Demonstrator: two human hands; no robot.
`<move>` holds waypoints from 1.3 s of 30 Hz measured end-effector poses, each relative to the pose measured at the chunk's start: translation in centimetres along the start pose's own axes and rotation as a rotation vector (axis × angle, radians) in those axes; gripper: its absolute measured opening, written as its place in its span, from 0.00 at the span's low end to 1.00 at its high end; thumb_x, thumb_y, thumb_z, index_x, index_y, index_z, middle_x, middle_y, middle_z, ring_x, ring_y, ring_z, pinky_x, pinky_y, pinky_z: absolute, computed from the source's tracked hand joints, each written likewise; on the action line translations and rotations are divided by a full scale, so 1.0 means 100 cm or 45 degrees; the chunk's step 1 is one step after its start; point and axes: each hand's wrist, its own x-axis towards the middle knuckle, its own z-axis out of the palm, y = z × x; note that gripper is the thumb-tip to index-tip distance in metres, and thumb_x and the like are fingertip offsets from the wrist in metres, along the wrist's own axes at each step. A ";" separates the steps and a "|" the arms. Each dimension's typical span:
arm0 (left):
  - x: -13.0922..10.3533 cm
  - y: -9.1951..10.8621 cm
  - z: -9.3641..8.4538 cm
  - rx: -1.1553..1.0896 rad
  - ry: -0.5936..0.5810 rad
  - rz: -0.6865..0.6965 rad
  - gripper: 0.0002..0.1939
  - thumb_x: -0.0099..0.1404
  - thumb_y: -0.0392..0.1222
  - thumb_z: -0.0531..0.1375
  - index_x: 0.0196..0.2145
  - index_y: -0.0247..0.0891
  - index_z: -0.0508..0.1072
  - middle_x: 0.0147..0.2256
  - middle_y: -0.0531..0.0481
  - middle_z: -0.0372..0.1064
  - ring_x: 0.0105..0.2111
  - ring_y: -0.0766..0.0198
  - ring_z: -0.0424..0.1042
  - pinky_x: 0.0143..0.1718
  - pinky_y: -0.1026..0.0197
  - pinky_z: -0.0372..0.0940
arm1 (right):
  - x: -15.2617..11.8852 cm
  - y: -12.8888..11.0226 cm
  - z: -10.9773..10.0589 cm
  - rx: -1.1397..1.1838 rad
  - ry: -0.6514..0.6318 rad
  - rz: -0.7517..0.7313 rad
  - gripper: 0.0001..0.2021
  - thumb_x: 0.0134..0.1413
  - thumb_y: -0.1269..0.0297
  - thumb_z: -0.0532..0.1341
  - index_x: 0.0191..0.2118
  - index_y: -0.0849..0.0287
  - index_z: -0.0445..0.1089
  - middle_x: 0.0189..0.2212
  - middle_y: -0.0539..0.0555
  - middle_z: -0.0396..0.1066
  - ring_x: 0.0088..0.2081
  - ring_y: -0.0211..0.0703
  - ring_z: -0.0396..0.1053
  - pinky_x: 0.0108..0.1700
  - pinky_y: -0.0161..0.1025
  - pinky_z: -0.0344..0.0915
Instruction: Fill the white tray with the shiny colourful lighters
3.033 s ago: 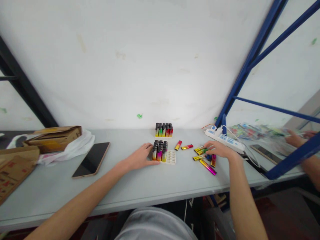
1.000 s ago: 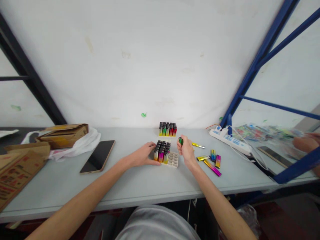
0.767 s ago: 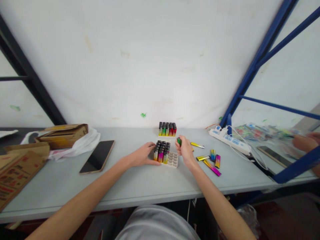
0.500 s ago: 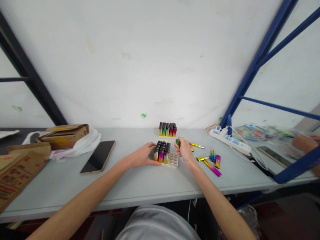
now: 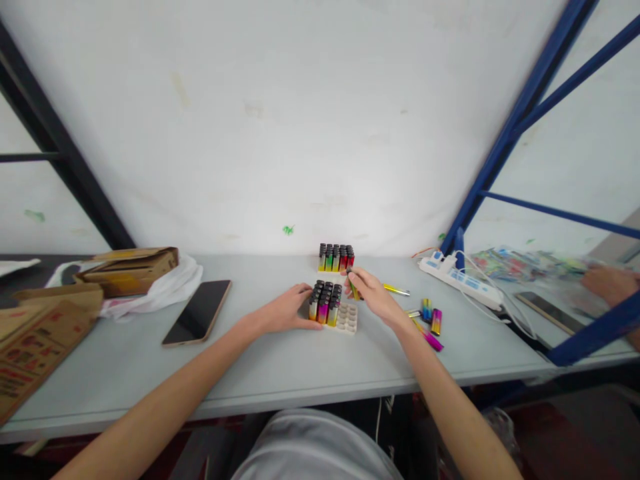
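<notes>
A white tray point(image 5: 347, 319) with round holes stands in front of me, its left part filled with upright black-topped lighters point(image 5: 323, 307). My left hand point(image 5: 287, 311) curves around the tray's left side, thumb along the front and fingers behind, steadying it. Just above the bare holes on the right, my right hand point(image 5: 373, 293) pinches a single lighter point(image 5: 354, 287), tilted, its dark top up and its yellow part lower. To the right, several loose lighters point(image 5: 437, 323) in yellow, blue and pink lie on the table.
A second full set of lighters point(image 5: 336, 258) stands near the wall. At left are a phone point(image 5: 197, 313), cardboard boxes point(image 5: 133, 273) and a white plastic bag point(image 5: 170, 287). A power strip point(image 5: 463, 283) lies by the blue frame point(image 5: 493, 160); another person's hand point(image 5: 607, 283) is beyond it.
My right hand has turned the lighter from mostly hidden in the fist to a fingertip hold, its top showing, slightly left over the tray. My left hand stays in place.
</notes>
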 end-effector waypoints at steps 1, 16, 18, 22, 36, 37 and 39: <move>0.000 0.001 0.000 -0.001 0.000 -0.002 0.42 0.57 0.69 0.69 0.59 0.36 0.71 0.59 0.35 0.67 0.60 0.43 0.68 0.65 0.47 0.61 | -0.001 -0.001 -0.004 -0.052 -0.039 -0.035 0.23 0.60 0.39 0.60 0.44 0.55 0.70 0.32 0.49 0.71 0.33 0.41 0.70 0.37 0.39 0.67; -0.001 0.007 -0.003 -0.013 -0.021 -0.022 0.41 0.58 0.67 0.69 0.58 0.35 0.71 0.59 0.34 0.67 0.60 0.42 0.68 0.65 0.47 0.61 | 0.000 0.025 -0.022 -0.509 -0.179 -0.059 0.17 0.66 0.44 0.58 0.47 0.52 0.62 0.31 0.48 0.77 0.33 0.45 0.76 0.38 0.42 0.70; -0.001 0.007 -0.003 -0.012 -0.021 -0.021 0.41 0.58 0.67 0.69 0.59 0.35 0.71 0.59 0.34 0.67 0.60 0.42 0.67 0.66 0.46 0.60 | -0.001 0.024 -0.023 -0.609 -0.196 -0.085 0.16 0.67 0.45 0.57 0.48 0.52 0.61 0.31 0.48 0.77 0.32 0.45 0.75 0.37 0.42 0.69; 0.000 0.005 -0.002 -0.006 -0.010 -0.024 0.42 0.57 0.67 0.69 0.59 0.35 0.70 0.59 0.34 0.67 0.60 0.41 0.68 0.65 0.44 0.61 | -0.002 0.018 -0.029 -0.704 -0.281 -0.144 0.15 0.68 0.48 0.57 0.47 0.54 0.61 0.31 0.50 0.76 0.32 0.46 0.74 0.35 0.40 0.65; -0.002 0.000 0.000 -0.015 0.030 -0.048 0.45 0.55 0.70 0.69 0.59 0.36 0.71 0.59 0.35 0.68 0.60 0.39 0.68 0.65 0.43 0.63 | -0.003 0.007 -0.018 -1.128 -0.280 -0.161 0.06 0.67 0.64 0.61 0.47 0.56 0.67 0.42 0.56 0.78 0.43 0.50 0.75 0.43 0.40 0.64; -0.002 0.000 0.000 -0.013 0.030 -0.049 0.45 0.55 0.70 0.69 0.59 0.36 0.71 0.59 0.35 0.68 0.60 0.39 0.68 0.65 0.43 0.62 | -0.002 0.009 -0.015 -1.145 -0.256 -0.151 0.06 0.67 0.64 0.62 0.47 0.56 0.67 0.41 0.57 0.78 0.43 0.50 0.75 0.43 0.40 0.64; -0.002 0.000 -0.001 -0.002 0.026 -0.047 0.44 0.55 0.70 0.69 0.59 0.36 0.71 0.59 0.35 0.67 0.60 0.38 0.68 0.65 0.42 0.62 | -0.002 0.011 -0.011 -1.166 -0.219 -0.141 0.07 0.65 0.63 0.63 0.46 0.56 0.68 0.41 0.57 0.78 0.44 0.52 0.75 0.44 0.42 0.65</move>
